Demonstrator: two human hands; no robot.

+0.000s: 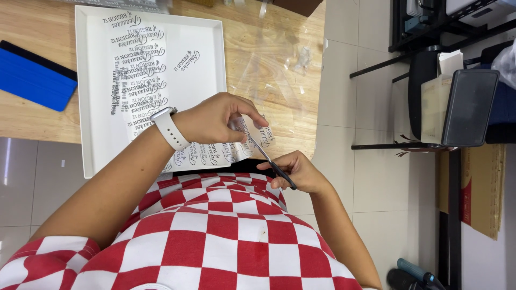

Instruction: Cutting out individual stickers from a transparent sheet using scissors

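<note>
Nearest, at six o'clock: red-and-white checked cloth point(215, 236) across the lap.

Just above it, at five o'clock of centre: right hand point(298, 172) closed round the dark handles of small metal scissors point(269, 158), blades pointing toward eleven o'clock and biting into the near end of a long clear film strip printed with black script labels point(140, 80).

At centre: left hand point(212, 121), white band watch point(169, 129) on the wrist, thumb and fingertips pinching that same near end of the strip, holding it off the table edge.

Judging by the layout, early in the cutting: only one small black-script label piece point(191, 60) lying apart, at twelve o'clock on the white rectangular tray point(209, 80); most of the strip uncut, running in rows across the tray toward eleven o'clock.

Farther, at nine o'clock: flat blue plastic squeegee with a dark edge point(32, 75) on the light wooden table point(269, 53). At one o'clock: clear film offcuts point(301, 56), nearly invisible on the wood.

Farthest, at three o'clock: dark rectangular screen point(470, 107) leaning on a black rack, and brown cardboard with a red patch point(484, 188) at four o'clock.
</note>
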